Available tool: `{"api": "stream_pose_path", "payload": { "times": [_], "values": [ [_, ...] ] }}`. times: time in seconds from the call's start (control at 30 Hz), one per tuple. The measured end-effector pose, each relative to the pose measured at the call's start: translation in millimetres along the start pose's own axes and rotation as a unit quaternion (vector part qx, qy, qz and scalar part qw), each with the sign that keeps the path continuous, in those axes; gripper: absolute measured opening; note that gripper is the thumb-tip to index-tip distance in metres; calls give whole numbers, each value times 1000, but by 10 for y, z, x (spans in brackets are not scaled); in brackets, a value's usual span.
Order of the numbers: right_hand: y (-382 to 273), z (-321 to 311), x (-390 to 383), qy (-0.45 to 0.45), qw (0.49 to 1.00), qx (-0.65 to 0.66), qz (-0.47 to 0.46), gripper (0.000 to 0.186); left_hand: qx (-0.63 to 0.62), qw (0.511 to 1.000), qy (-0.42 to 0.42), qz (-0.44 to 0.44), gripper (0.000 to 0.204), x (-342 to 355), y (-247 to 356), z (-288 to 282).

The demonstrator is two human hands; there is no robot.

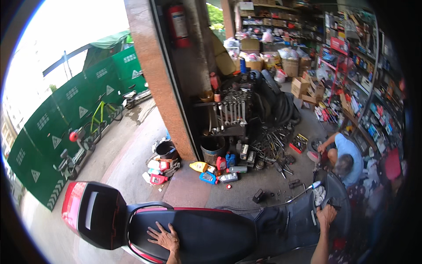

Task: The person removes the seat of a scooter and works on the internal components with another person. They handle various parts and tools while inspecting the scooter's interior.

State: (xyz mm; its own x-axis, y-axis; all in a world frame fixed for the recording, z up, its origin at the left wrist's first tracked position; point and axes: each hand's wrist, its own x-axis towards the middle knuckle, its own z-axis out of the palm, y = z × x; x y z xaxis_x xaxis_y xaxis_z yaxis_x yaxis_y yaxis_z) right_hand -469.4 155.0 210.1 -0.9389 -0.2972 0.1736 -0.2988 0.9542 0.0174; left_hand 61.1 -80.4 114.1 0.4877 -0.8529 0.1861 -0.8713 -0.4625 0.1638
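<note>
Scooter: in the head view we have it (pixel 239 235) across the lower part of the frame, its rear toward the left and its front toward the right.
Left hand: ours (pixel 165 239) lies on the black seat (pixel 211 229) at lower centre-left, fingers spread and released, gripping nothing.
Right hand: ours (pixel 326 215) is at the handlebar (pixel 334 203), lower right, fingers bent; we cannot tell whether they close fully round it.
Top box: we see the black and red case (pixel 102 215) behind the seat, lower left.
Co-worker: a person in a light blue top (pixel 349 154) crouches at the right, beyond the scooter's front.
Bottles: yellow (pixel 199 166) and blue (pixel 208 177) ones lie on the ground at centre, near a bucket (pixel 213 152).
Wrenches: we find a row (pixel 231 113) hanging above the bucket.
Pillar: it (pixel 162 88) stands upper centre-left, a red fire extinguisher (pixel 178 24) beside it.
Fence: green panels (pixel 44 145) curve along the left.
</note>
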Motion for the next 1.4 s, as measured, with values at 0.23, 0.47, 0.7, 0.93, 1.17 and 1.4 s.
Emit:
{"api": "stream_pose_path", "payload": {
  "times": [0.23,0.47,0.7,0.93,1.17,1.4],
  "values": [
    [-80,-57,13,-10,999,10,-39,36,46,998,15,42,65,-66,0,-256],
    [-34,-104,56,-33,998,48,-38,37,53,987,-18,149,62,-191,149,-76],
    [-21,-110,-2,-34,996,63,-57,31,62,989,25,133,59,-90,18,-30],
    [-31,-78,-17,-16,996,62,-62,31,55,993,67,84,56,-8,-26,35],
    [-54,-101,-10,-22,997,54,-55,32,59,994,55,78,56,-23,-34,62],
    [-63,-105,7,-36,997,43,-45,32,63,994,46,77,56,-15,-45,81]
  ]
}}
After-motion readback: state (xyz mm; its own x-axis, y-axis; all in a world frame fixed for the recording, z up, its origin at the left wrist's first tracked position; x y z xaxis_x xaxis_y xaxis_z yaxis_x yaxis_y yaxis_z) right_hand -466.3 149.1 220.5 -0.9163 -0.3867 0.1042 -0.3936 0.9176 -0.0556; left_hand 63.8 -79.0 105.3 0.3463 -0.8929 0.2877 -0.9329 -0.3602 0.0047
